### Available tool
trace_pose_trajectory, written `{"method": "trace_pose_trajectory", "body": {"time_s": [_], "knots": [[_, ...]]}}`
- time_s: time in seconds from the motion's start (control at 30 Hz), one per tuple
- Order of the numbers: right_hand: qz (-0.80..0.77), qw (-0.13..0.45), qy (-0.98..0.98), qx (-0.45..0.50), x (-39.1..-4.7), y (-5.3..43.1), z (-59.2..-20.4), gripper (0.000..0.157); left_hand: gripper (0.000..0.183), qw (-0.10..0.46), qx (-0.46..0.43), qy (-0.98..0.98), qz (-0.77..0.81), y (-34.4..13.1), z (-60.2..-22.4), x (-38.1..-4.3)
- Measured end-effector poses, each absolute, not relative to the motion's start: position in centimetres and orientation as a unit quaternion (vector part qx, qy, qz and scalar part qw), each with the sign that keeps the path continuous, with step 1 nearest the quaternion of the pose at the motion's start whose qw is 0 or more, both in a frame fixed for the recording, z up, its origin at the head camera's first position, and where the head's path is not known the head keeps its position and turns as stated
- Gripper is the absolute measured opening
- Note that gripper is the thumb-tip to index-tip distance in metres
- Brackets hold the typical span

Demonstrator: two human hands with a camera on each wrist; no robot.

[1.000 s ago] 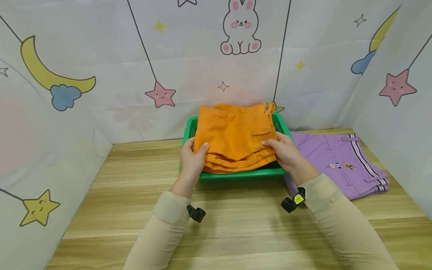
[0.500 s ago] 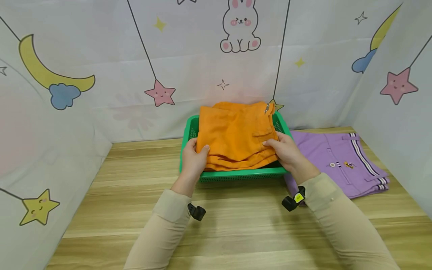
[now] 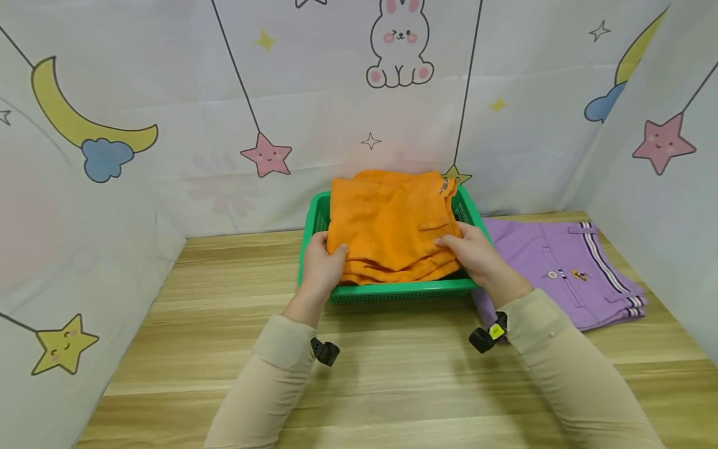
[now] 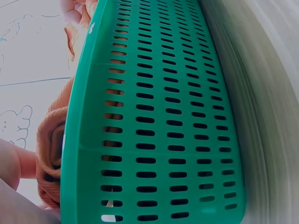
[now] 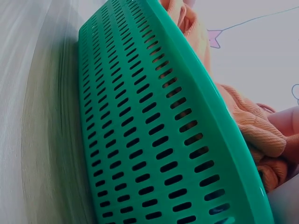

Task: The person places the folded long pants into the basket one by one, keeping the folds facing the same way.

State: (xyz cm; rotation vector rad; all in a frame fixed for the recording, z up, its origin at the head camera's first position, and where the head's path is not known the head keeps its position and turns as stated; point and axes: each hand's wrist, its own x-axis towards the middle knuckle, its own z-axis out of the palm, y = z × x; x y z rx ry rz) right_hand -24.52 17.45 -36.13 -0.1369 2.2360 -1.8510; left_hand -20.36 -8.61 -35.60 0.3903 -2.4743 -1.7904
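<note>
A folded pair of orange trousers [image 3: 387, 224] sits within the rim of a green perforated plastic basket [image 3: 401, 290]. My left hand [image 3: 323, 265] grips the left edge of the folded orange cloth, thumb on top and fingers hidden beneath. At the opposite edge, my right hand [image 3: 477, 255] pinches the cloth in the same way, its thumb by a pocket. Both wrist views look at the basket's slotted side wall [image 4: 159, 112], with folds of the orange cloth [image 5: 254, 126] showing over the rim. The basket's floor is hidden by the cloth.
Folded purple trousers [image 3: 561, 274] with a striped waistband lie on the wooden table [image 3: 235, 299], right of the basket and partly behind my right forearm. A white printed cloth backdrop [image 3: 320, 93] rises behind the table and along both sides.
Over the last second the front edge of the orange trousers has sunk slightly towards the basket, and my left hand has shifted a little rightward. Both hands keep their hold.
</note>
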Motion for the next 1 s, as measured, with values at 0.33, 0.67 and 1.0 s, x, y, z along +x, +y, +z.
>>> {"method": "trace_pose_trajectory", "body": {"time_s": [0.33,0.67,1.0], "knots": [[-0.548,0.112,0.828,-0.050,-24.13,17.44,-35.53,0.047,0.058,0.014,0.122,-0.814,-0.568,-8.83,-35.46,-20.24],[-0.474,0.086,0.875,-0.046,-24.02,17.65,-35.56,0.055,0.055,0.026,0.084,-0.855,-0.512,-9.01,-35.30,-20.13],[-0.459,0.056,0.886,-0.043,-23.49,17.64,-35.09,0.086,0.051,0.033,0.016,-0.900,-0.435,-8.92,-35.39,-20.04]]}}
